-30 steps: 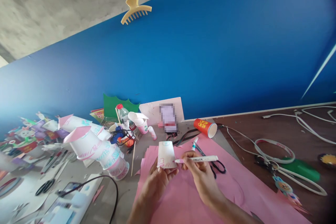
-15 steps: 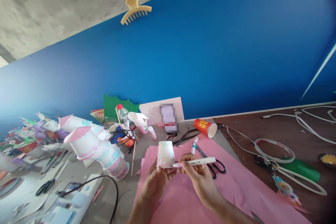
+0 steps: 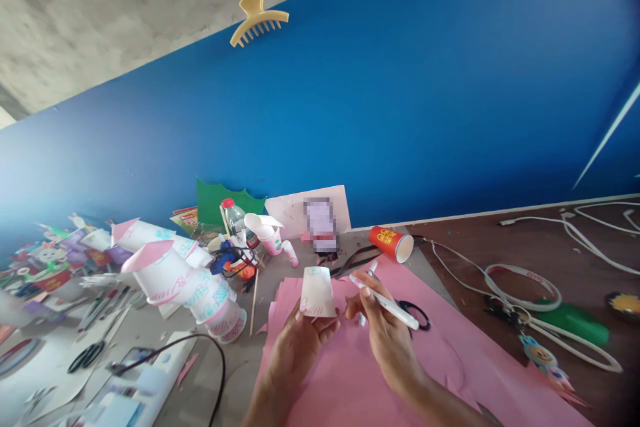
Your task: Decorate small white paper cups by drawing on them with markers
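My left hand (image 3: 296,348) is closed around the lower end of a white paper cup (image 3: 319,288), held upside down. Pink marks run along the cup's rim, and a teal mark shows near its base. To the right, my right hand (image 3: 389,341) grips a white marker (image 3: 393,309) with its tip pointing up and left, apart from the cup. Both hands are above a large pink paper sheet (image 3: 345,390). Behind my right hand lie black-handled scissors (image 3: 423,320), partly hidden, and another marker (image 3: 373,267), mostly covered.
A red paper cup (image 3: 384,240) lies on its side at the back. Stacked decorated cups (image 3: 210,297) stand on the left, near a black cable (image 3: 223,373). A plastic bottle (image 3: 235,220) is behind them. White cables (image 3: 520,287) and a keychain (image 3: 543,353) lie right.
The marker has come off the cup's rim and swung so that its tip points up-left. My right hand has shifted slightly right. The cup has turned a little in my left hand.
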`<state>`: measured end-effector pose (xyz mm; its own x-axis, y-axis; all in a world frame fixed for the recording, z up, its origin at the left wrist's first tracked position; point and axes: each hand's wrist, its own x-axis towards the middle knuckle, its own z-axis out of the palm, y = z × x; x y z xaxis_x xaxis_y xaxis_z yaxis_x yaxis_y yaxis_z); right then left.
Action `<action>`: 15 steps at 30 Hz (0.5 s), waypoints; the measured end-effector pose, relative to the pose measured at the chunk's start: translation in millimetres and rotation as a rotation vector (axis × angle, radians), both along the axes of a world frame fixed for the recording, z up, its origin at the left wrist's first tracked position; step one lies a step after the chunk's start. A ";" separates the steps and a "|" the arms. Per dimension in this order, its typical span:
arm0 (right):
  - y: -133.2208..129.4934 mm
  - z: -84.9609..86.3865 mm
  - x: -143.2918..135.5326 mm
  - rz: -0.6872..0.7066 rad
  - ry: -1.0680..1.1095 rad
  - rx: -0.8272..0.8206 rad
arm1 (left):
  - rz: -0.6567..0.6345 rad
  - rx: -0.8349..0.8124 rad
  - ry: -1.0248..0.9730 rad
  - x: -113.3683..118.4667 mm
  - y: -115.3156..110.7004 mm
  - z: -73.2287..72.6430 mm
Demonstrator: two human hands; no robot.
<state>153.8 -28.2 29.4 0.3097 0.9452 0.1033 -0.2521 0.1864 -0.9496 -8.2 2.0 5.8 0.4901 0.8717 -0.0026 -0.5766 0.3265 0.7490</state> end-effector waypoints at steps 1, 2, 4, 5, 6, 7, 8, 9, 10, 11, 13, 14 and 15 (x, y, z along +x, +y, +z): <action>-0.3 -1.6 -0.2 -0.005 -0.038 0.032 | -0.006 0.002 0.003 0.3 -0.1 -0.3; -0.7 -3.5 -0.3 -0.016 -0.083 0.074 | -0.009 0.002 0.003 0.8 -0.1 -0.7; -1.8 -7.8 -0.3 -0.044 -0.216 0.166 | -0.015 0.005 0.003 2.2 -0.6 -0.9; -2.7 -9.5 -0.3 -0.046 -0.293 0.211 | -0.017 0.008 0.004 3.1 -0.9 -0.6; -3.8 -10.6 -0.4 -0.037 -0.368 0.250 | -0.018 0.012 0.006 4.1 -1.4 0.1; -5.1 -11.1 -0.5 -0.022 -0.430 0.286 | -0.020 0.017 0.007 5.2 -1.9 1.1; -6.5 -10.8 -0.6 -0.004 -0.477 0.316 | -0.023 0.021 0.008 6.2 -2.4 2.2; -7.7 -9.9 -0.6 0.005 -0.509 0.341 | -0.028 0.026 0.006 7.1 -2.8 3.5; -8.9 -8.8 -0.6 0.008 -0.529 0.361 | -0.031 0.026 0.002 7.8 -3.1 4.7; -9.8 -7.5 -0.4 0.011 -0.543 0.369 | -0.036 0.024 -0.005 8.3 -3.3 5.8; -11.0 -5.9 0.4 0.025 -0.568 0.361 | -0.048 0.015 -0.021 8.8 -3.6 7.5; -11.2 -5.8 0.9 0.037 -0.583 0.351 | -0.051 0.008 -0.026 8.8 -3.9 8.0; -11.3 -6.4 1.5 0.046 -0.599 0.344 | -0.058 0.001 -0.027 8.7 -4.2 8.2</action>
